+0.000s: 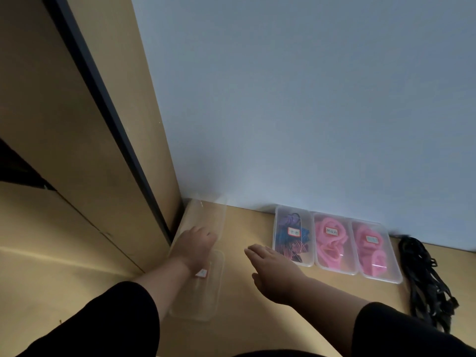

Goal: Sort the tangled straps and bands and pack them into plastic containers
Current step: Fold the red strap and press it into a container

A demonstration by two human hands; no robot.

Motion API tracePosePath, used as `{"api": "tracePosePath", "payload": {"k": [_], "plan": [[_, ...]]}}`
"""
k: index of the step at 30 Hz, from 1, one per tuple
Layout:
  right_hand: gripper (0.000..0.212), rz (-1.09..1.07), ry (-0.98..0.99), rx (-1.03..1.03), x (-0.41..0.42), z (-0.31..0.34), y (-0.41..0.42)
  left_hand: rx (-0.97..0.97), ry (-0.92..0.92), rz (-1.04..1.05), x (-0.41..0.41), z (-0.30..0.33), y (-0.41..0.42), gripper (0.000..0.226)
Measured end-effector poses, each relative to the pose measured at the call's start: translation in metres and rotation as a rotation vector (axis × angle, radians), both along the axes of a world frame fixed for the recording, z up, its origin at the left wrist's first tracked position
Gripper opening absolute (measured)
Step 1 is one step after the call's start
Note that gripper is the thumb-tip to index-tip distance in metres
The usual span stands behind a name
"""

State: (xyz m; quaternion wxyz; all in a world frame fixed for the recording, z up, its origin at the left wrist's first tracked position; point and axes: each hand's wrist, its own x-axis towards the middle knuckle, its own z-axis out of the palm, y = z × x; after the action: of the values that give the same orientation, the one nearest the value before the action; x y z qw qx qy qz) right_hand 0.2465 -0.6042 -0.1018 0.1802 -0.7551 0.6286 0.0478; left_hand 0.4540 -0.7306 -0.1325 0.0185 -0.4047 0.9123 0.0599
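Note:
My left hand (197,242) lies on an empty clear plastic container (206,215) in the corner by the cabinet; its fingers point away and their hold is hidden. A clear lid or tray with a small label (208,292) lies under my left wrist. My right hand (273,264) hovers flat with straight fingers just left of three closed containers. The first container (292,235) holds purple, blue and striped bands. The other two containers (333,244) (373,251) hold pink bands. A tangled pile of black straps (425,279) lies at the right.
A wooden cabinet side with a dark edge (116,150) rises on the left. The pale wall (309,124) runs right behind the containers. Bare wooden tabletop (247,320) shows between my forearms.

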Motion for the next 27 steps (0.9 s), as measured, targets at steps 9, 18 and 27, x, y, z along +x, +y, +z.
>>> {"api": "tracePosePath", "payload": {"k": [9, 18, 27], "plan": [[0.069, -0.053, 0.069, -0.359, -0.012, 0.018, -0.014, -0.153, 0.267, -0.358, -0.044, 0.039, 0.025, 0.014], [0.023, -0.025, 0.137, -0.415, -0.078, 0.044, 0.044, -0.145, 0.417, -0.696, -0.111, 0.066, 0.061, 0.004], [0.007, -0.162, 0.181, -0.385, -0.146, 0.044, 0.141, -0.139, 0.267, -0.901, -0.180, 0.066, 0.105, 0.021]]}}
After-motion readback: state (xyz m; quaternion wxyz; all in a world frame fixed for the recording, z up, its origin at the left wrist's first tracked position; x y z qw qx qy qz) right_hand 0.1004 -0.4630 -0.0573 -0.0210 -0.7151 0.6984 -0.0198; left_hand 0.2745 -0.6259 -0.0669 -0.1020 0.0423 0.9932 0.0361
